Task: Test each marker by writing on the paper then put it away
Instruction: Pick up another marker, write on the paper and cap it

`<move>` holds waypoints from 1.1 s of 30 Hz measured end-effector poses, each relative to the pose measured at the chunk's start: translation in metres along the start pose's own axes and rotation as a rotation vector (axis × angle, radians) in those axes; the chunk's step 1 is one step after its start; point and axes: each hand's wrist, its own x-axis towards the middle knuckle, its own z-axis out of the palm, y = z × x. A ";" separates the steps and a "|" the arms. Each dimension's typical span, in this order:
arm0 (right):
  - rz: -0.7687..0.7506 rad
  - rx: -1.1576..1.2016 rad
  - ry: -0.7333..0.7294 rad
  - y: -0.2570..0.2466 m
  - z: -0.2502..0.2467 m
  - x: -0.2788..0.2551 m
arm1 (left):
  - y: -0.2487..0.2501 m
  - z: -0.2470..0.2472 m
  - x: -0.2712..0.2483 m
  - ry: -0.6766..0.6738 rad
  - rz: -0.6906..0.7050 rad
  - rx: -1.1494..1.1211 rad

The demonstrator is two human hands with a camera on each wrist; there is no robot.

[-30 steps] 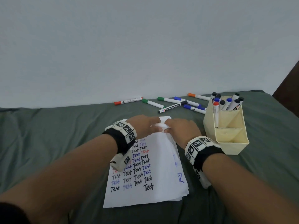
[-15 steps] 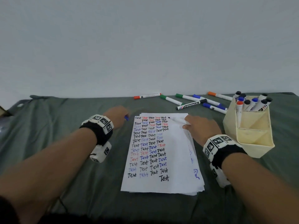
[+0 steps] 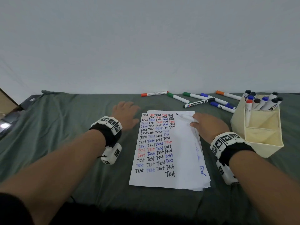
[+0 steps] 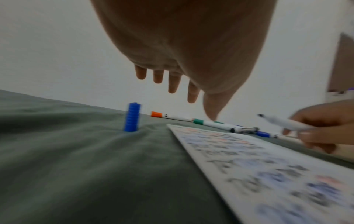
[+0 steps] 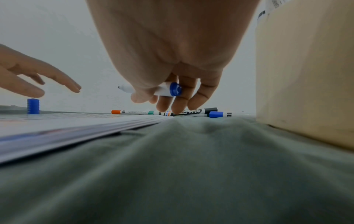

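The right hand [image 3: 209,127] pinches an uncapped white marker with a blue end plug [image 5: 162,90], its dark tip raised over the top right corner of the white paper stack covered in rows of "Test" [image 3: 181,151]. The left hand [image 3: 125,114] hovers with fingers spread and loose (holding nothing), just above a ribbed blue cap [image 4: 132,119] standing upright on the grey-green cloth [image 3: 65,143], left of the paper. To the right hand's right sits a cream plastic organiser [image 3: 266,143] with capped markers inside.
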 end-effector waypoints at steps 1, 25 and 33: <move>-0.002 0.009 0.001 0.000 0.000 0.000 | 0.009 0.001 -0.002 0.012 0.046 -0.050; -0.139 0.945 0.049 -0.005 -0.013 -0.002 | 0.060 0.039 -0.004 -0.421 0.120 -0.122; 0.239 2.022 0.138 -0.027 0.014 0.011 | 0.058 0.043 0.000 -0.452 0.108 -0.152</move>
